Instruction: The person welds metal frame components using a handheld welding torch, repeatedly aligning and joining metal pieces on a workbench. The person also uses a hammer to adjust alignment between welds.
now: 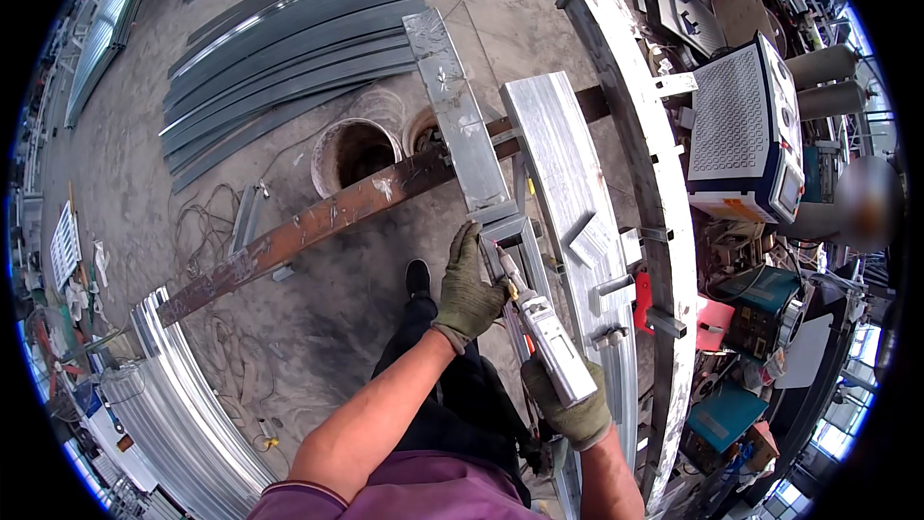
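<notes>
My right hand (568, 403), in a dark green work glove, is wrapped around the rear of a silver, box-bodied welding gun (553, 342). The gun's narrow nozzle points up and left toward a joint between a short square metal tube (507, 229) and a long flat-lying metal tube (462, 130). At that joint my left hand (472, 284), gloved alike, grips the tube's edge, its thumb side close to the nozzle. Part of the tube is hidden behind this hand. Right of the gun lies a wide silver beam (563, 159) with small bracket pieces (589, 243) on it.
A rusty beam (318, 226) crosses under the tubes, with a bucket (327, 159) behind it. Long grey profiles (289, 48) lie on the floor at far left, more profiles (183, 414) at near left. A white-painted frame (664, 231) and a white-and-blue machine (736, 120) stand right.
</notes>
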Motion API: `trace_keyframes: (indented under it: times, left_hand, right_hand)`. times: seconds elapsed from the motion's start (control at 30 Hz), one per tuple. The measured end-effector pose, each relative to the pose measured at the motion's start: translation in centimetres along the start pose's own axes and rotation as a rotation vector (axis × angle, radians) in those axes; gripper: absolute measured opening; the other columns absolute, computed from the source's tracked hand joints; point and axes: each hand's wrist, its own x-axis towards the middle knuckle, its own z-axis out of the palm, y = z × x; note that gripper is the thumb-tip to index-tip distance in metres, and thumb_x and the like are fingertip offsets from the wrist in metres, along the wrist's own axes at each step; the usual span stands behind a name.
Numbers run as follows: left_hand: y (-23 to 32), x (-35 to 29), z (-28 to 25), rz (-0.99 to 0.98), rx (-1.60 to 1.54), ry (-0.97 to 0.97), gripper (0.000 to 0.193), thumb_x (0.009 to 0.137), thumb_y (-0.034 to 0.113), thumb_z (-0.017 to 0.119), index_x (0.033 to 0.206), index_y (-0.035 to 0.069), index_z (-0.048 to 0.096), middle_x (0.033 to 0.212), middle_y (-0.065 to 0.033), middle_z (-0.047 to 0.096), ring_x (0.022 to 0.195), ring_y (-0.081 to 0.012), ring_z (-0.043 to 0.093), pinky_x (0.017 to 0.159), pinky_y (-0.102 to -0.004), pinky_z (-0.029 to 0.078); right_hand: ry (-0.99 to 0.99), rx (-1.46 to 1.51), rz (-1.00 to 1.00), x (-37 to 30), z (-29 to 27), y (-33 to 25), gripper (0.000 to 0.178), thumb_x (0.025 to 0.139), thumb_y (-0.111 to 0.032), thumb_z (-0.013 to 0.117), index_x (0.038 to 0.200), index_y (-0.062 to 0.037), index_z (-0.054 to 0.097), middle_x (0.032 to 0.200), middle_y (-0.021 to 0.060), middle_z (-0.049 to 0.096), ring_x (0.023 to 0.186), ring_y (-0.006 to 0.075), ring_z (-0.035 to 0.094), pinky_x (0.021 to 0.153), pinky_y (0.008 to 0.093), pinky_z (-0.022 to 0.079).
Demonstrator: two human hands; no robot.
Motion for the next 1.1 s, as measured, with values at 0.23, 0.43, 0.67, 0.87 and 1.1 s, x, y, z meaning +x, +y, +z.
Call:
trace_keyframes:
  times: [0.23,0.43,0.67,0.87,1.1]
  left_hand:
    - [-0.3,-0.3,0.5,0.018,-0.01,0.039,0.095,0.087,0.025,0.089,0.162,-0.002,0.037,0.16,-0.0242,0.046,0.149,-0.0386,0.048,0.126,-0.0434,0.038]
    - [0.4,-0.4,0.5,0.001,-0.081,0.05,0.094,0.087,0.024,0.089,0.162,0.0,0.038,0.16,-0.0232,0.046,0.149,-0.0367,0.048,0.122,-0.044,0.043]
    - [0.3,-2.0,2.1,-0.38,-0.322,0.039,0.091,0.084,0.014,0.086,0.16,0.0,0.038,0.153,-0.0201,0.052,0.137,-0.0306,0.056,0.108,-0.0394,0.053]
    - [-3.0,-2.6,3.0,-0.386,-0.376,-0.083,0.048,0.1,0.025,0.081,0.139,0.003,0.066,0.111,-0.0054,0.078,0.093,-0.0116,0.072,0.081,-0.0299,0.06]
    - [-3.1,-2.9,3.5,-0.407,-0.429,-0.062,0.047,0.1,0.025,0.081,0.139,0.003,0.066,0.111,-0.006,0.078,0.092,-0.0107,0.072,0.077,-0.0299,0.06]
  right_hand:
    - [0.019,-0.039,-0.034,-0.1,0.3,0.0,0.032,0.091,-0.018,0.083,0.119,-0.0063,0.075,0.099,0.0153,0.075,0.083,0.0368,0.075,0.069,0.0442,0.06]
    - [-0.006,-0.008,0.057,-0.2,0.5,-0.3,0.027,0.092,-0.019,0.083,0.114,-0.0063,0.075,0.094,0.0135,0.074,0.079,0.0356,0.074,0.066,0.0449,0.058]
    - [0.019,-0.083,0.005,-0.4,0.8,0.0,0.024,0.091,-0.02,0.083,0.11,-0.0071,0.075,0.092,0.0125,0.074,0.076,0.0338,0.073,0.063,0.0431,0.057]
    - [0.053,-0.066,0.007,-0.3,1.2,-0.2,0.023,0.09,-0.02,0.084,0.108,-0.008,0.075,0.088,0.0117,0.073,0.071,0.0339,0.073,0.061,0.044,0.056]
    - [0.054,-0.084,0.024,0.0,1.4,-0.5,0.018,0.091,-0.018,0.082,0.104,-0.0073,0.075,0.081,0.0121,0.072,0.068,0.033,0.073,0.059,0.0432,0.056]
